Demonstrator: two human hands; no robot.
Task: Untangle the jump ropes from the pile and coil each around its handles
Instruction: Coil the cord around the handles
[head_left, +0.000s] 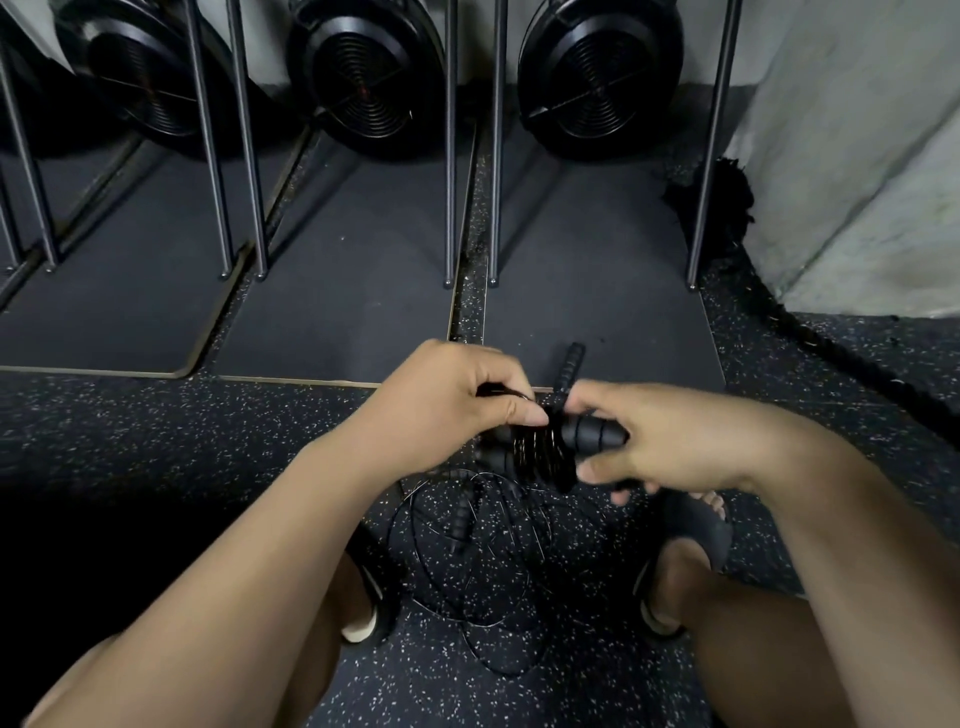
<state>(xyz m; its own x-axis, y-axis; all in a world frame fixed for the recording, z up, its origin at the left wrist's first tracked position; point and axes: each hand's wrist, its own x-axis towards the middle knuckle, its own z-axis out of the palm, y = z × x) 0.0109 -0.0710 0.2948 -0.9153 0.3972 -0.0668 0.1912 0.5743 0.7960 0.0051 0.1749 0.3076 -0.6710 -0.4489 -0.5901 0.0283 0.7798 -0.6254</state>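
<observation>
My right hand (670, 444) grips a pair of black jump rope handles (589, 435) with thin cord wound around them in a tight coil (537, 452). My left hand (457, 395) pinches the cord at the coil's left side, thumb on top. Below my hands a loose tangle of thin black rope (488, 561) lies on the speckled floor between my feet, with another ribbed handle (460, 519) in it. A further black handle (569, 366) lies on the mat just beyond my hands.
Dark rubber mats (343, 291) with steel rack posts (451, 156) and black fan machines (363, 78) stand ahead. A thick black battle rope (810, 332) runs along the right by a pale wall. My sandalled feet (691, 530) flank the pile.
</observation>
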